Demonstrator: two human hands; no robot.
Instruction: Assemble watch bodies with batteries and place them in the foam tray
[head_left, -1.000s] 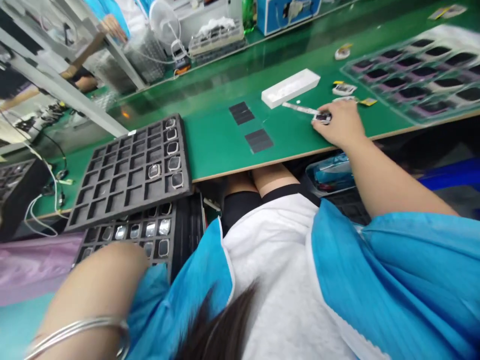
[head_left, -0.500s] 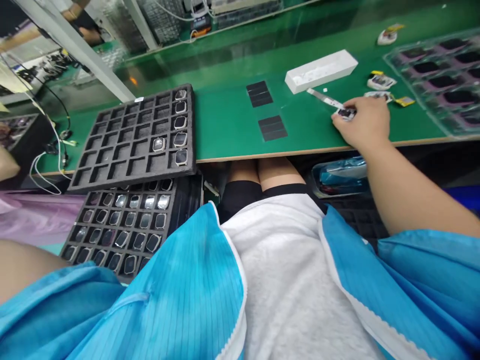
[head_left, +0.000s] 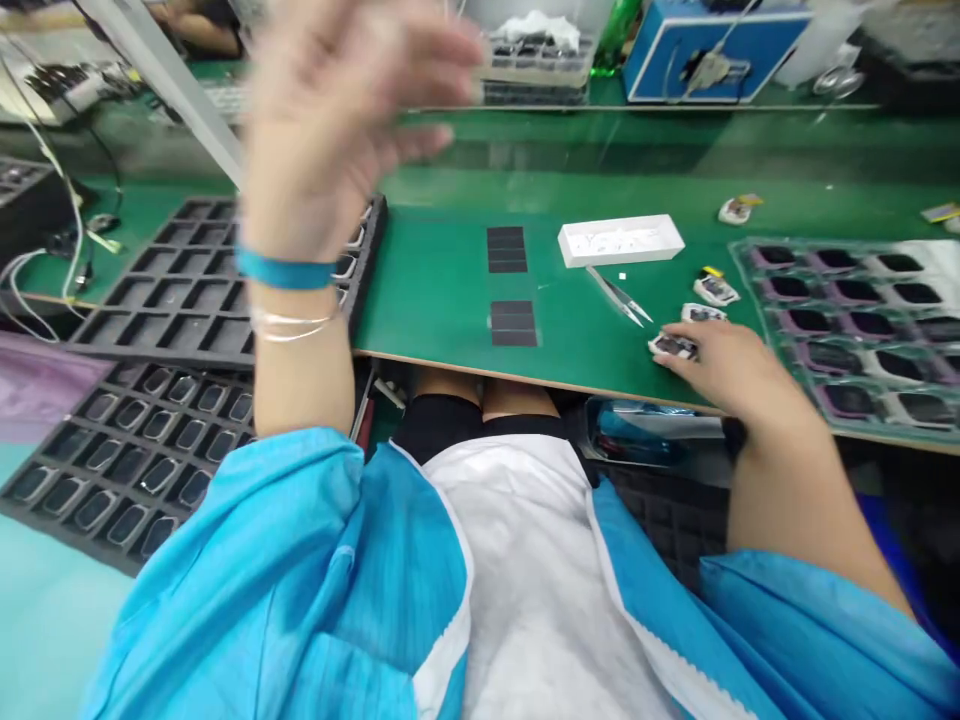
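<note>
My left hand [head_left: 345,130] is raised high over the left of the bench, in front of a black foam tray [head_left: 172,280]. Motion smears it, but its fingers stretch out apart and nothing shows in them. At the bench's front edge on the right, my right hand [head_left: 739,375] pinches a small white-and-dark watch part [head_left: 673,346] between thumb and fingers. Similar small watch parts, one [head_left: 716,287] with a yellow tab, lie just beyond that hand. A pair of tweezers [head_left: 619,297] rests on the green bench to its left.
A white box [head_left: 621,240] stands behind the tweezers. Two black strip sheets [head_left: 514,323] lie mid-bench. At right is a clear plastic tray [head_left: 750,290] of dark watch faces. Below the foam tray, another tray [head_left: 45,515] holds several watches. A blue box [head_left: 709,55] sits on the back shelf.
My left hand has come up into view from the left. The tweezers, earlier by my right fingers, now lie apart on the bench. The view has swung right.
</note>
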